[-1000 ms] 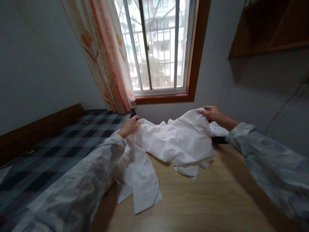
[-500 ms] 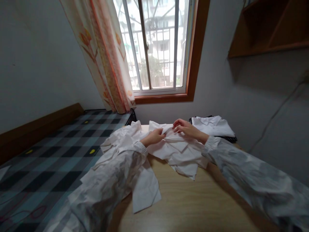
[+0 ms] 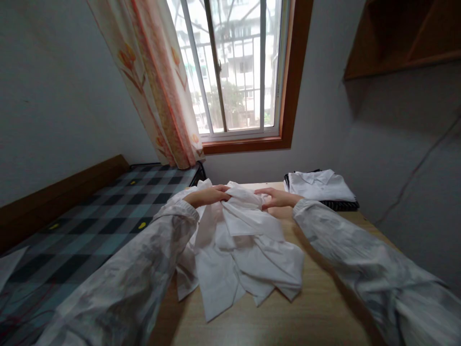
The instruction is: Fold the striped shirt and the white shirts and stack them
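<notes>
A rumpled white shirt (image 3: 252,216) lies bunched on the wooden table (image 3: 288,317), its loose flaps spread toward me. At its upper left, my left hand (image 3: 211,194) is closed on a fold of the cloth. Across from it, my right hand (image 3: 277,197) grips the shirt's right upper edge between thumb and fingers. Some of the fingertips are hidden by the fabric. More white cloth shows beneath and left of my left hand; I cannot tell whether it belongs to the same shirt.
A folded white shirt (image 3: 320,185) rests on a dark folded pile (image 3: 338,205) at the table's back right. To the left is a bed with a checked cover (image 3: 104,211). A curtain (image 3: 154,86) hangs by the window, and a wooden shelf (image 3: 403,43) juts from the right wall.
My left hand has moved left and up, and my right hand has come down onto the cloth. The shirt has been drawn together leftward, its flaps now hanging lower toward me.
</notes>
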`<state>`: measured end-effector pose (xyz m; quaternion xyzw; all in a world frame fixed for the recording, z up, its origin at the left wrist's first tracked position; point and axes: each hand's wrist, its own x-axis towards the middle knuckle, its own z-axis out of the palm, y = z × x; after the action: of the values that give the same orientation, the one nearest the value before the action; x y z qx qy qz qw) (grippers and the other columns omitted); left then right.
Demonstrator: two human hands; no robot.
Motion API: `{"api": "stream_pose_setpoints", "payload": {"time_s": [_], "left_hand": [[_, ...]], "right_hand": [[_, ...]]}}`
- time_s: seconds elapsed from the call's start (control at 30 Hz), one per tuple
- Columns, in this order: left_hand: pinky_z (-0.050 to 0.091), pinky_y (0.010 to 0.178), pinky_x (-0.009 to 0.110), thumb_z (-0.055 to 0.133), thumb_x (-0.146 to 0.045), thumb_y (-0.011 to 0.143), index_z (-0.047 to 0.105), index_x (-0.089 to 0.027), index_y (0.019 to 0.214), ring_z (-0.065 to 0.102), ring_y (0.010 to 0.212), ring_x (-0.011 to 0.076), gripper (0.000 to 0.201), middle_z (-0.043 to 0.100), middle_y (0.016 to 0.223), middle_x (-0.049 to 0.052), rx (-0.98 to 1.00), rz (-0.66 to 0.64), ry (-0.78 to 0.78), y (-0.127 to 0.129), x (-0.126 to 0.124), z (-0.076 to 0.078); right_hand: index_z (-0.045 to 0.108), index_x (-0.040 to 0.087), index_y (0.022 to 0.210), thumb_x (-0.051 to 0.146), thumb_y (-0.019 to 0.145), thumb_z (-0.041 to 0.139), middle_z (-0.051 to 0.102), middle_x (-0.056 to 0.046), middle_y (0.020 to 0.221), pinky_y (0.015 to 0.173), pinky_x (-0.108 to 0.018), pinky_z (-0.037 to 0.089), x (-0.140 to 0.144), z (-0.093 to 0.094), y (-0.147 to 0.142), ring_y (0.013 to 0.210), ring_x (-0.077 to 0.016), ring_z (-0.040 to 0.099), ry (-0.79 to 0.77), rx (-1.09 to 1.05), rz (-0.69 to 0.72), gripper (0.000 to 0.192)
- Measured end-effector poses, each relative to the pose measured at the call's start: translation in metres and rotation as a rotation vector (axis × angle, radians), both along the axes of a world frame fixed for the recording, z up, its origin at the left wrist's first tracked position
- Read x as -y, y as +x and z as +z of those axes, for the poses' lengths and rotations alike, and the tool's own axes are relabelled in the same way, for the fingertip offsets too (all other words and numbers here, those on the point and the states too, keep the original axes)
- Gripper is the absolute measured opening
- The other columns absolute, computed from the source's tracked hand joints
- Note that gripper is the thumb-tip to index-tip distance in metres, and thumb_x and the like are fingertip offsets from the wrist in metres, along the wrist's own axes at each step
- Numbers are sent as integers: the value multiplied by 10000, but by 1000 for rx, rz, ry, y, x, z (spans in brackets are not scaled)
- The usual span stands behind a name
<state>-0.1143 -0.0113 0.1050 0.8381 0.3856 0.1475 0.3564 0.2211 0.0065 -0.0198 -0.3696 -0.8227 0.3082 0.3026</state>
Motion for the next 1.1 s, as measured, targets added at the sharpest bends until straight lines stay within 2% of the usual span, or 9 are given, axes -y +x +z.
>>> {"api": "stream_pose_setpoints", "payload": {"time_s": [0.13,0.33,0.4,0.5,0.63,0.7,0.8,0.97,1.1], "left_hand": [[524,740,320,695,-301,723,835,-179,882,659,773,221,245,731,756,24,-17,-4,-80,-26,-14,3],[514,739,305,648,-307,728,800,-217,836,681,802,239,206,735,784,32,-245,204,312,-62,-37,-10],[559,854,342,686,-276,719,823,-219,940,732,940,273,266,799,982,77,-252,221,449,-55,-38,-12],[550,1093,399,740,-310,788,792,-192,1278,715,1263,316,507,761,1387,155,-57,45,523,-24,-29,-8],[518,1167,427,867,-612,843,676,-195,1519,704,1344,353,817,722,1502,185,38,-105,500,31,-8,-6],[554,1059,408,899,-671,804,735,-225,1453,760,1207,362,804,808,1337,160,-67,-76,528,50,-1,-9],[545,883,332,789,-597,918,849,-241,1184,789,1001,307,449,863,1057,94,-161,-7,521,57,-2,-15],[526,805,279,666,-450,916,844,-158,950,732,890,234,344,839,937,32,118,-53,363,38,-16,-21],[564,881,322,736,-496,866,842,-138,943,719,908,244,381,829,935,39,302,0,267,31,-17,-17]], "right_hand": [[848,221,926,637,799,844,833,-30,947,902,-369,567,9,-1,-11,947,-278,723,-140,-11,67,435],[658,215,756,725,883,703,587,22,694,632,-274,374,18,40,7,674,-157,492,-40,-172,-203,528],[615,221,721,751,900,657,529,32,661,608,-275,332,17,59,5,653,-147,450,-1,-180,-281,560],[583,222,662,778,869,660,495,29,618,586,-282,297,13,79,-7,633,-142,423,-3,-161,-352,598],[622,211,667,802,806,747,558,15,616,575,-285,321,12,89,-29,618,-142,448,-168,-243,-323,620],[677,200,736,801,808,783,621,3,657,585,-289,355,14,89,-37,621,-145,475,-258,-344,-242,615],[740,192,831,824,813,788,684,-11,720,618,-298,396,17,81,-36,641,-154,518,-328,-498,-191,634],[796,233,934,881,855,708,831,-71,992,898,-381,560,27,47,-9,972,-270,731,-466,-711,-198,659],[827,257,1182,929,859,695,839,-105,1305,1151,-477,546,41,17,-4,1333,-368,708,-514,-762,-87,757]]}}
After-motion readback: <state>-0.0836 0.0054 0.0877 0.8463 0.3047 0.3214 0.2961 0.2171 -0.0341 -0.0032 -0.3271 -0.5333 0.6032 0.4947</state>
